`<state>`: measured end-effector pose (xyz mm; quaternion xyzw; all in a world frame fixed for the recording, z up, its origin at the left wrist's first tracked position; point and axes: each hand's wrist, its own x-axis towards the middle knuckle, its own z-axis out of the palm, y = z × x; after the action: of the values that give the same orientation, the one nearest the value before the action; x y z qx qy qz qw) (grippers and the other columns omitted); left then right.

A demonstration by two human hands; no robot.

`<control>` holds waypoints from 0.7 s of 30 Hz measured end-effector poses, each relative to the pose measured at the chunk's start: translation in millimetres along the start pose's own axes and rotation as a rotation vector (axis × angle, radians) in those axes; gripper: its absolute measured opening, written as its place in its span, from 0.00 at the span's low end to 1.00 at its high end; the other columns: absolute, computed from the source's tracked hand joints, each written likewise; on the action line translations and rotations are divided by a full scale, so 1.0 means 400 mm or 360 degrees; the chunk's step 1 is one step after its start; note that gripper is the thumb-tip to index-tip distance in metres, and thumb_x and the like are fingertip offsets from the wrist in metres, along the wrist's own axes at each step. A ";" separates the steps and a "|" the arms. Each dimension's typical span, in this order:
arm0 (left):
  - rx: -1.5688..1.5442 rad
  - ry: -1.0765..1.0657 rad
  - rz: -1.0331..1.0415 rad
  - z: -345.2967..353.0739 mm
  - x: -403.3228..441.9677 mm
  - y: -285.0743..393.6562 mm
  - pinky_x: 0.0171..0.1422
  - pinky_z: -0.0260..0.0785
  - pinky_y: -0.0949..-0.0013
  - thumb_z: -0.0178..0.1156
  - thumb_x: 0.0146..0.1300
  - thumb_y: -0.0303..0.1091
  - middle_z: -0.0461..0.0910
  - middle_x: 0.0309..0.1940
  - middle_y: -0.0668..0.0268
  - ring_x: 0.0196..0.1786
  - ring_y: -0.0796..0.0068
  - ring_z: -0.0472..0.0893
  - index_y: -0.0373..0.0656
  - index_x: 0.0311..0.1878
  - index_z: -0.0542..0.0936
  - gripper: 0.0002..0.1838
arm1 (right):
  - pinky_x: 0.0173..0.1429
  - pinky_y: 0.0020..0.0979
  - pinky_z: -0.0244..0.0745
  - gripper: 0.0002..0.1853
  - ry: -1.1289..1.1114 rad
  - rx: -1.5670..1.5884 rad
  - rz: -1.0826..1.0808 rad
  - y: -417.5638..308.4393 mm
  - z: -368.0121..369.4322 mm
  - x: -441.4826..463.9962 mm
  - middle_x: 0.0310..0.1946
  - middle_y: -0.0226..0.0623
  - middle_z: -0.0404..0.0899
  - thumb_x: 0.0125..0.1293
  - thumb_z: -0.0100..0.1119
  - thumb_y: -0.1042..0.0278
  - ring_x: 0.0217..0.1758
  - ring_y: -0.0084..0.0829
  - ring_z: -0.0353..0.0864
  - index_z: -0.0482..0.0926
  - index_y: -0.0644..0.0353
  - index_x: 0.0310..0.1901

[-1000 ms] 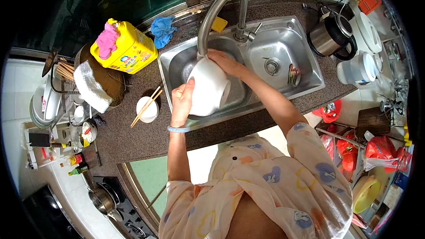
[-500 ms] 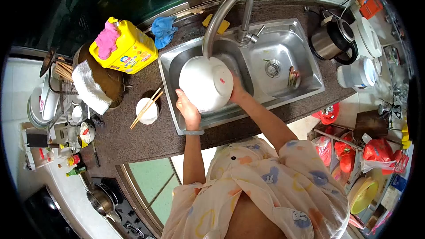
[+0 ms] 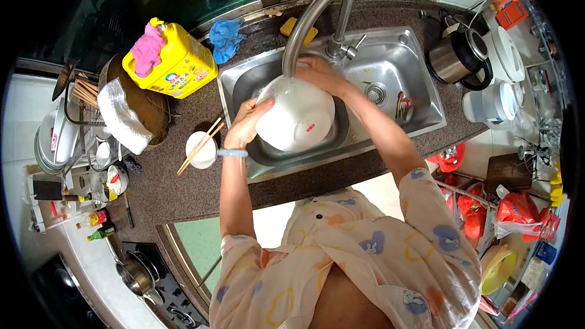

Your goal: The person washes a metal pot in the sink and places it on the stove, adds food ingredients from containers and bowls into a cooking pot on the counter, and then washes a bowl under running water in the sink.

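Observation:
A large white bowl is tilted under the faucet, over the left basin of the steel sink. Its outer base, with a small red mark, faces me. My left hand grips the bowl's left side, thumb on the outer wall and the other fingers mostly hidden. At the far rim, just beside the spout, my right hand is closed on the bowl, its fingertips partly behind the spout. A small white bowl with chopsticks across it stands on the counter left of the sink.
Behind left stands a yellow jug with a pink cloth on it, near a blue cloth. Food scraps lie in the right basin. A kettle is at right, a pot on the stove at lower left.
The large bowl has turned and shifted slightly right and down. My right hand has moved from its right side up to the far rim; my left hand has moved up and left along it.

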<state>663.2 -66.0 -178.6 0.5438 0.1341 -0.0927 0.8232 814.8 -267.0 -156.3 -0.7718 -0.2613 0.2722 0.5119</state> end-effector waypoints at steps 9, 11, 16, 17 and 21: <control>0.0314 0.0376 0.0005 0.075 -0.007 0.028 0.33 0.68 0.76 0.51 0.70 0.59 0.80 0.29 0.70 0.30 0.85 0.75 0.38 0.38 0.83 0.29 | 0.55 0.37 0.71 0.16 0.0147 -0.0306 -0.0304 -0.030 0.045 -0.003 0.40 0.37 0.82 0.64 0.61 0.53 0.47 0.37 0.80 0.82 0.57 0.44; 0.0296 0.0477 0.0005 0.064 0.006 -0.006 0.33 0.68 0.75 0.49 0.71 0.59 0.79 0.29 0.71 0.30 0.84 0.74 0.37 0.38 0.82 0.30 | 0.55 0.40 0.71 0.15 0.0224 -0.0481 -0.0540 -0.024 0.081 -0.026 0.41 0.38 0.81 0.63 0.61 0.56 0.48 0.41 0.78 0.81 0.56 0.47; 0.0009 0.0883 0.0409 0.147 0.014 -0.030 0.31 0.64 0.71 0.42 0.74 0.60 0.72 0.20 0.73 0.27 0.82 0.70 0.36 0.30 0.81 0.34 | 0.61 0.48 0.63 0.23 0.0616 -0.1047 -0.0896 -0.141 0.203 -0.174 0.56 0.40 0.71 0.59 0.60 0.64 0.60 0.49 0.69 0.73 0.51 0.57; 0.0013 0.0876 0.0409 0.142 0.016 -0.030 0.31 0.64 0.71 0.42 0.74 0.60 0.72 0.20 0.73 0.27 0.82 0.70 0.36 0.30 0.81 0.34 | 0.61 0.48 0.63 0.23 0.0624 -0.1049 -0.0892 -0.135 0.198 -0.168 0.56 0.40 0.71 0.59 0.60 0.64 0.60 0.49 0.69 0.73 0.51 0.57; 0.0841 0.0893 0.0015 0.091 -0.015 -0.009 0.28 0.60 0.67 0.40 0.71 0.65 0.70 0.16 0.69 0.24 0.81 0.65 0.38 0.20 0.73 0.38 | 0.57 0.59 0.63 0.20 0.0516 -0.0733 -0.0796 -0.083 0.166 -0.097 0.50 0.42 0.72 0.57 0.61 0.64 0.57 0.41 0.70 0.75 0.48 0.53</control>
<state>661.1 -101.0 -166.2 0.7421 0.3231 0.0320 0.5864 737.4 -239.2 -141.0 -0.8121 -0.4115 -0.0527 0.4103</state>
